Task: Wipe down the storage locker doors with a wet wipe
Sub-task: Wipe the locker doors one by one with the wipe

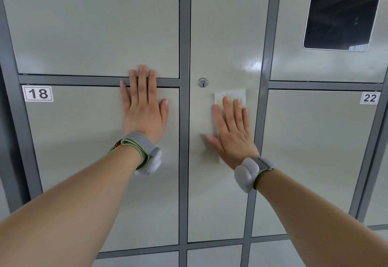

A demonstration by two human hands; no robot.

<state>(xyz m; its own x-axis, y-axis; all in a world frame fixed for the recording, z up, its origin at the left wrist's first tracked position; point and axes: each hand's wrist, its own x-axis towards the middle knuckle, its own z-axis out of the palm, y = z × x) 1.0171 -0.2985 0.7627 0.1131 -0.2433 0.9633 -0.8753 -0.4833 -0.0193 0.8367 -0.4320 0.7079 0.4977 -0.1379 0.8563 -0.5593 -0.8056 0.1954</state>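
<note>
While right hand (233, 132) presses it flat, wet wipe (230, 96) long axis vertical.

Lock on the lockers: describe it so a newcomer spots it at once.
Find the tall middle door between door 18 and door 22. Near its left edge, just up-left of the wet wipe under the right hand, sits a small round silver lock. No other door in view shows one.
</note>
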